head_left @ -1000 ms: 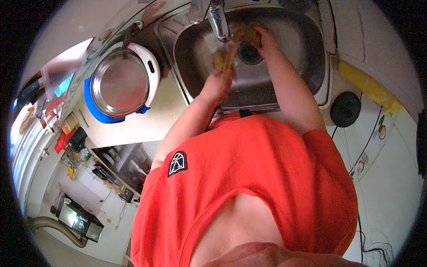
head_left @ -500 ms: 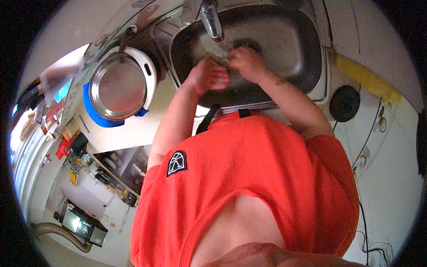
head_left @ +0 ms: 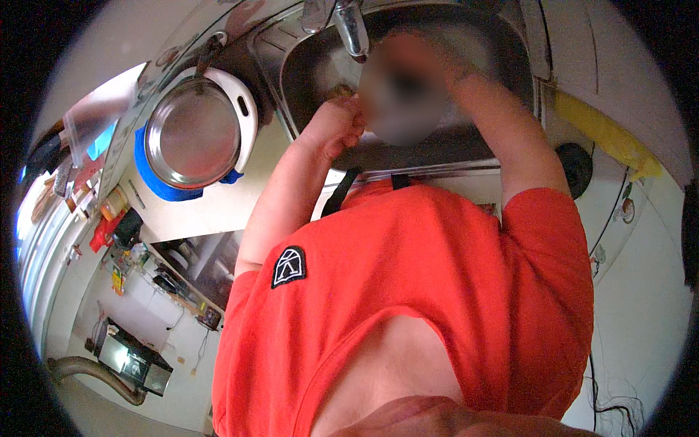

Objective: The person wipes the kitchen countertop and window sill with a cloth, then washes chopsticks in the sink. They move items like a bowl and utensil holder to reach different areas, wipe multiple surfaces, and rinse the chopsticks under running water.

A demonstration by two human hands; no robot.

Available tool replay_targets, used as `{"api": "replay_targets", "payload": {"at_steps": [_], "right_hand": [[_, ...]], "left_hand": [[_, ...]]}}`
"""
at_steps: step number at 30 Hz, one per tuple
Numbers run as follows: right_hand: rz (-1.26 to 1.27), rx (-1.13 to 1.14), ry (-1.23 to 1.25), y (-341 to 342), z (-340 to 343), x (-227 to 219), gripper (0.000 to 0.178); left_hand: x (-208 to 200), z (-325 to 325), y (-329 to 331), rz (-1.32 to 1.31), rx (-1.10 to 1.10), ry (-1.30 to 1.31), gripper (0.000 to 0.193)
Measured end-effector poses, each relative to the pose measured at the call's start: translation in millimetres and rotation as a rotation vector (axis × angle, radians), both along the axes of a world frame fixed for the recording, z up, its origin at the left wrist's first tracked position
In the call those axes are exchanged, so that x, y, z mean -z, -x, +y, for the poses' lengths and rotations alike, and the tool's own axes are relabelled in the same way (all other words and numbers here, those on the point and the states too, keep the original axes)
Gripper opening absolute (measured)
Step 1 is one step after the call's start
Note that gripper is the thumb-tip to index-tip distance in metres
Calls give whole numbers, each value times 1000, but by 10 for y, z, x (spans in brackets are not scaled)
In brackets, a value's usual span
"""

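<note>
Now both hands are over the steel sink (head_left: 502, 80) in the upper middle of the frame. The left hand (head_left: 336, 125) is at the near left part of the basin, just below the tap (head_left: 351, 29), and its fingers are curled into a narrow fist. A small brownish thing (head_left: 339, 92) shows just above the knuckles and touches them; it may be a sponge or cloth, but too little of it shows to name it surely, or to tell its long axis or which way it points. Whether the fingers really hold it, I cannot tell.

The right forearm (head_left: 502, 138) goes from the right shoulder up and to the left into the basin. The right hand is hidden behind a blurred patch in the middle of the sink, so I cannot tell if its fingers are wide or closed, or what they touch.

On the table left of the sink, in the upper left of the frame, lies a round steel pan (head_left: 193, 135) inside a white holder (head_left: 246, 120), and a blue cloth (head_left: 164, 186) is under them. At the upper right, beside the sink, there is a yellow cloth (head_left: 608, 135) and a dark round thing (head_left: 579, 167) near it. The person's orange shirt (head_left: 437, 291) fills the lower middle of the frame.
</note>
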State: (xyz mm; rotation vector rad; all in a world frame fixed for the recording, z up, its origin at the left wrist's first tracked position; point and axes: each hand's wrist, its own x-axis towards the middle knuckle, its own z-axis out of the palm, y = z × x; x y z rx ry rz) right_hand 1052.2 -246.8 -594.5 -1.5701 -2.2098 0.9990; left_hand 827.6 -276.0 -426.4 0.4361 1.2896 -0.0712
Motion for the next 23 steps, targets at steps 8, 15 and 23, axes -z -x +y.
{"api": "replay_targets", "payload": {"at_steps": [8,15,23], "right_hand": [[1057,906,593,-256,-498,227,44],[1023,1247,535,921,-671,-521,47],[521,1048,213,906,-11,-112,45]], "left_hand": [[334,-75,-103,115,-24,-372,15],[651,-213,-325,233,524,-476,17],[870,11,-55,358,849,-845,37]]}}
